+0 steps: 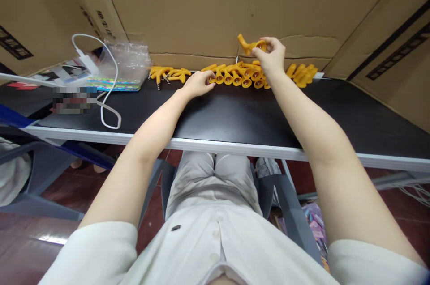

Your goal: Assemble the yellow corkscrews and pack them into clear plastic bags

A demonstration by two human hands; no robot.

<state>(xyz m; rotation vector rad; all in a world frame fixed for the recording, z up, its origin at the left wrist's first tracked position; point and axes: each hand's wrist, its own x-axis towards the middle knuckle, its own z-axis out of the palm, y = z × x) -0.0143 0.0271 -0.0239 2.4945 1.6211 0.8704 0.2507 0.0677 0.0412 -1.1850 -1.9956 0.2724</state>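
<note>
My right hand (273, 57) is raised above the row and closed around a yellow horn-shaped plastic piece (249, 47). The cup end of that piece lies at the fingers, and its narrow bent stem points left. Below it, a row of similar yellow pieces (237, 81) lies along the back of the black table, cups facing me. My left hand (199, 83) rests on the table at the row's left end, thumb and fingers closed on the yellow piece there (211, 79). Further left are branched yellow pieces (160, 72) with small metal coils or screws at their ends.
More yellow pieces (302, 74) are stacked right of my right hand. A stack of clear plastic bags (126, 63) and a white cable (116, 74) occupy the left. Cardboard walls (201, 7) stand behind and beside the black table (231, 117), whose silver edge (235, 147) faces me.
</note>
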